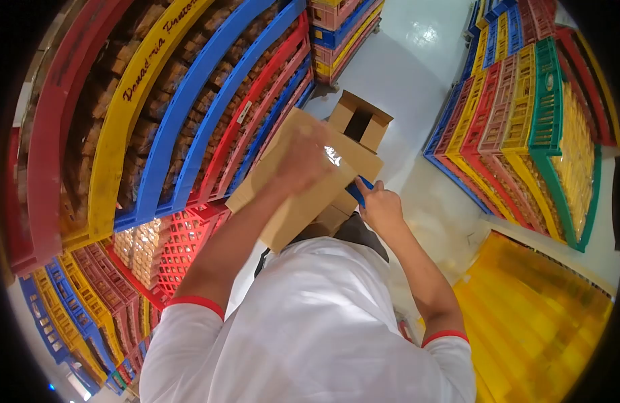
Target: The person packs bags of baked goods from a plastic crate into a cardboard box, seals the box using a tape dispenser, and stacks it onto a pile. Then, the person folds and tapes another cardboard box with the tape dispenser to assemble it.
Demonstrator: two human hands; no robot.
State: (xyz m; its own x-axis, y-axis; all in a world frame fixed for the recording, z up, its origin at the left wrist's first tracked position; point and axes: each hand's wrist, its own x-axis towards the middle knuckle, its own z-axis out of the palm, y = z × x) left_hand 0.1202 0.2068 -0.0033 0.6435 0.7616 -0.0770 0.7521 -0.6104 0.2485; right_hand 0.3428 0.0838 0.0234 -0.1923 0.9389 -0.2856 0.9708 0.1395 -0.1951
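A closed cardboard box [283,205] lies in front of my body, with a shiny clear strip, like packing tape [333,156], on its top face. My left hand [302,161] is over the top of the box near that strip. Motion smears its fingers, so I cannot tell whether they are apart or pressed together. At the box's right edge my right hand [382,207] is closed around a blue hand tool [356,191], its index finger stretched along it. The tool's far end is partly hidden, and its exact kind does not show.
An open cardboard box [361,121] stands just beyond the closed one. Stacked colourful crates of packaged goods [182,127] rise close on the left. More crates [505,127] stand at right, and another stack [343,33] at the back. Yellow sheeting [531,316] is at lower right.
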